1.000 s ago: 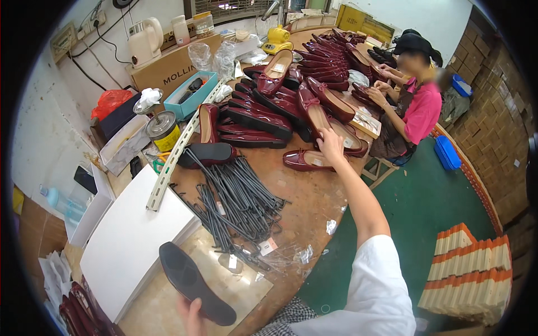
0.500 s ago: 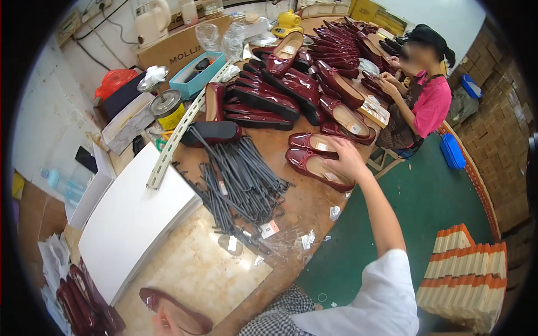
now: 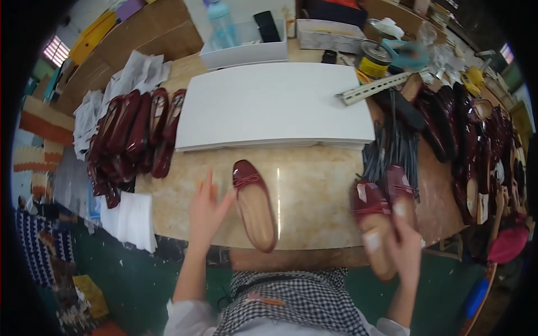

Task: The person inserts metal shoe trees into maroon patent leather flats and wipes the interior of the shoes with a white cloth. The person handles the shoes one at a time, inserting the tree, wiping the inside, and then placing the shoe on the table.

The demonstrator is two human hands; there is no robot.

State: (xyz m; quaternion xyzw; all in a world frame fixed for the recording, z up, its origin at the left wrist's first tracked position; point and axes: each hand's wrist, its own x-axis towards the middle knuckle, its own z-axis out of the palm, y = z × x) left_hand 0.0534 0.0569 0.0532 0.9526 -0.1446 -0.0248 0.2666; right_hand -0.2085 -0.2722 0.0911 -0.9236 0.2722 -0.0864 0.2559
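Observation:
A single burgundy patent ballet flat (image 3: 255,210) with a small bow lies on the marble-patterned table top, toe pointing away from me. Just left of it is my left hand (image 3: 206,211), open with fingers spread and holding nothing; the thumb comes near the shoe's side. My right hand (image 3: 406,252) grips a pair of burgundy ballet flats (image 3: 371,215) above the table's right front part. Pale stickers show on their insoles, and they are slightly blurred by motion. My fingers partly hide the pair's farther shoe.
A thick stack of white sheets (image 3: 274,106) stands behind the lone flat. Several burgundy flats (image 3: 131,126) pile up at left beside folded white paper (image 3: 128,221). Dark grey rods (image 3: 386,145), a slotted metal strip (image 3: 381,88) and more shoes (image 3: 471,134) fill the right. A co-worker (image 3: 507,241) sits far right.
My view has swung left. My right hand has taken hold of the pair of flats at right and brought it nearer. My left hand has come off the lone flat.

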